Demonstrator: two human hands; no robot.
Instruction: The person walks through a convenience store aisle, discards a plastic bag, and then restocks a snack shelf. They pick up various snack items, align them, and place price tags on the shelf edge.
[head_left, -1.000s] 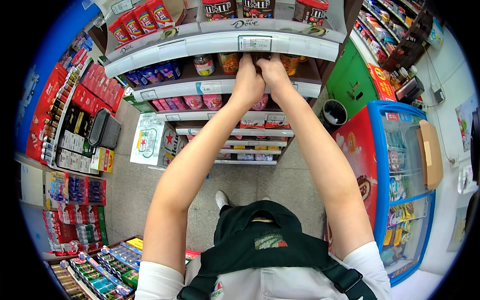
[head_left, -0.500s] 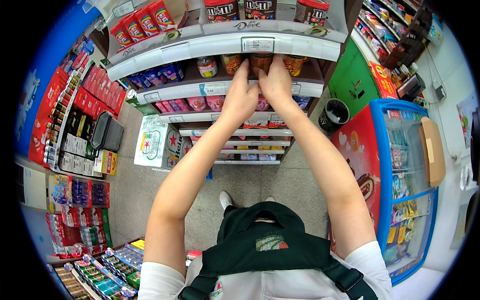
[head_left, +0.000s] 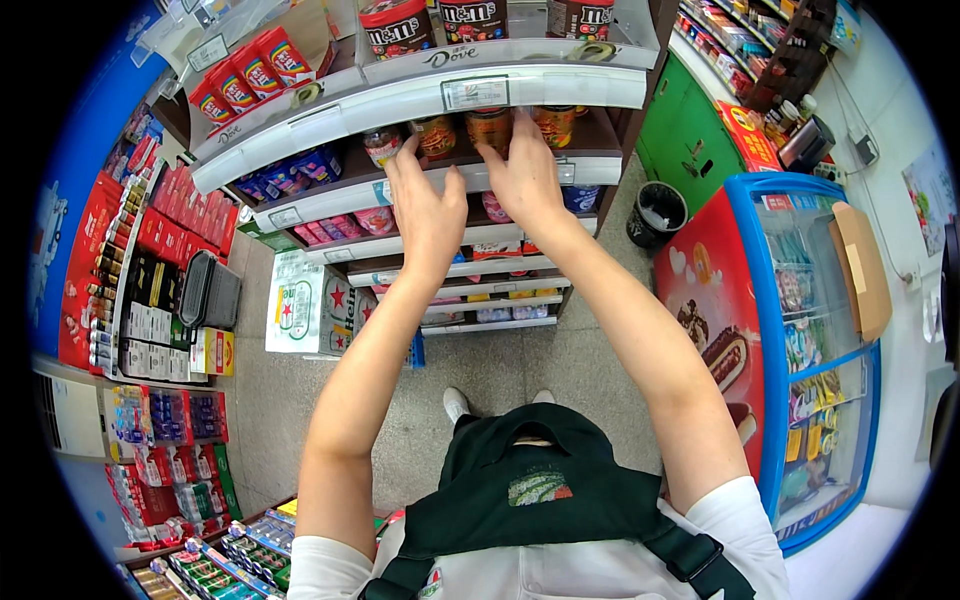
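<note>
A row of jars stands on the second shelf, under the top shelf's white edge. My left hand (head_left: 428,208) has its thumb and fingers apart; its fingertips reach between a clear jar with a light lid (head_left: 382,146) and a yellow-labelled jar (head_left: 435,137). Whether they touch either jar is hard to see. To its right, my right hand (head_left: 526,175) has its thumb and fingers around the front and right side of an orange-brown jar (head_left: 487,128), which stands in the row. Another yellow-labelled jar (head_left: 553,125) is just right of those fingers.
Above the jars, the top shelf edge (head_left: 420,105) hangs low over my fingers. Red-wrapped packs (head_left: 255,70) and brown candy tubs (head_left: 398,28) stand on it. Blue packs (head_left: 290,175) lie left of the jars. A carton (head_left: 300,310) and a bin (head_left: 658,212) flank the shelf; a freezer (head_left: 800,370) stands right.
My left hand has come off the orange-brown jar and moved left, its fingers spreading. My right hand stays at that jar. The whole view has shifted slightly.
</note>
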